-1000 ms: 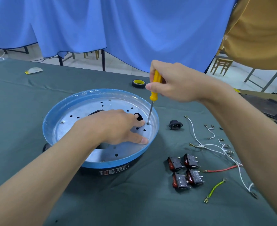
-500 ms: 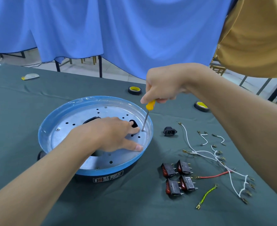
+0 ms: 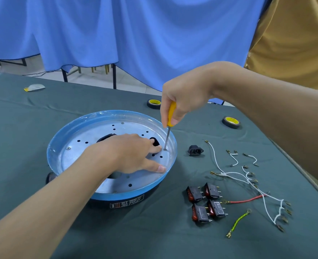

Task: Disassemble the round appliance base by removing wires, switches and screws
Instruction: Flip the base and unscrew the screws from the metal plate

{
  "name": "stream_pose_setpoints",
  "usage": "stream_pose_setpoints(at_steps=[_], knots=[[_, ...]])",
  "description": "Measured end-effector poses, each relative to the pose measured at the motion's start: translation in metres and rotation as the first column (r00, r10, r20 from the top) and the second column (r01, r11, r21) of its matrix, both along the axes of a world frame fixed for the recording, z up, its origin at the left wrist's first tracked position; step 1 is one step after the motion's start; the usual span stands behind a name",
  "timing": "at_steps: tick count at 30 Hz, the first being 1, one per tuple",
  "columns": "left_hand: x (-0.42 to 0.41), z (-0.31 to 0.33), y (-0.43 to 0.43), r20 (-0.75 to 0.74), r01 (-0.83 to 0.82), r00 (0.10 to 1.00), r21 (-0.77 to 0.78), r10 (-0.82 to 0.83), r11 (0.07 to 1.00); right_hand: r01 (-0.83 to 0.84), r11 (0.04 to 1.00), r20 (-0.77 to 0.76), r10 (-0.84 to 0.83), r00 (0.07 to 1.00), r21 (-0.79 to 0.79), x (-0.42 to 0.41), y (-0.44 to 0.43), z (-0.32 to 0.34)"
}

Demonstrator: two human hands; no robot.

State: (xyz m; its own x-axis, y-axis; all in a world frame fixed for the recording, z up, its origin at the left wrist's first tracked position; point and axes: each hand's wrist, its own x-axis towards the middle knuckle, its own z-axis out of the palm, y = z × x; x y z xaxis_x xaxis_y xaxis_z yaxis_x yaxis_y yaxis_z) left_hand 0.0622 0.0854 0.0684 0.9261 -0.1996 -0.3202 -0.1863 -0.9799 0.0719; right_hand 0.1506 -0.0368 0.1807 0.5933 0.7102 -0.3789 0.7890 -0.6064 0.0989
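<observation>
— Where your left hand [image 3: 133, 153] lies on the base [image 3: 128, 194], fingers straight and spread, it covers most of the middle opening; I cannot see what is under the palm.

— And the right?

— Your right hand [image 3: 184, 94] is curled round the screwdriver [image 3: 171, 114] and hides the top of the yellow handle. The shaft stands nearly upright, its tip on a screw [image 3: 165, 149] just inside the right rim. The screw head is too small to make out. The label [image 3: 126, 203] on the base's black side is unreadable. Both your forearms are cut off by the frame.

— Where does the base sit?

— On a dark green cloth [image 3: 42, 118], left of centre. To its right lie a black socket [image 3: 195, 150], four switches [image 3: 213, 191] in a cluster and loose wires [image 3: 234, 174]. Two tape rolls [image 3: 153, 103] sit farther back. Behind hangs a blue curtain [image 3: 135, 43]; a mustard garment [image 3: 294, 43] is cut off at top right.
</observation>
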Motion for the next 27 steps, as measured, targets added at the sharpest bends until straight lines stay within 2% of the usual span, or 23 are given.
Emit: stream_pose_setpoints(at_steps=[4,8,10,19,27], knots=[[-0.001,0.000,0.001,0.000,-0.006,1.000,-0.010,0.006,1.000,0.015,0.999,0.010,-0.015,1.000,-0.046,-0.002,0.005,-0.001],[-0.001,0.000,0.000,0.002,-0.030,1.000,-0.015,0.030,0.999,0.145,0.983,0.163,-0.126,0.979,-0.112,-0.001,0.004,-0.006],[-0.001,0.000,0.000,0.000,-0.040,0.999,-0.010,0.040,0.999,0.190,0.974,0.192,-0.165,0.967,-0.124,-0.001,0.002,-0.008],[-0.001,0.001,-0.001,0.000,-0.029,1.000,-0.011,0.029,1.000,0.071,0.997,0.184,-0.067,0.981,-0.015,-0.013,0.000,-0.007],[-0.001,0.001,-0.001,-0.001,-0.040,0.999,-0.009,0.040,0.999,0.132,0.982,0.011,-0.134,0.991,0.137,-0.005,-0.007,-0.012]])
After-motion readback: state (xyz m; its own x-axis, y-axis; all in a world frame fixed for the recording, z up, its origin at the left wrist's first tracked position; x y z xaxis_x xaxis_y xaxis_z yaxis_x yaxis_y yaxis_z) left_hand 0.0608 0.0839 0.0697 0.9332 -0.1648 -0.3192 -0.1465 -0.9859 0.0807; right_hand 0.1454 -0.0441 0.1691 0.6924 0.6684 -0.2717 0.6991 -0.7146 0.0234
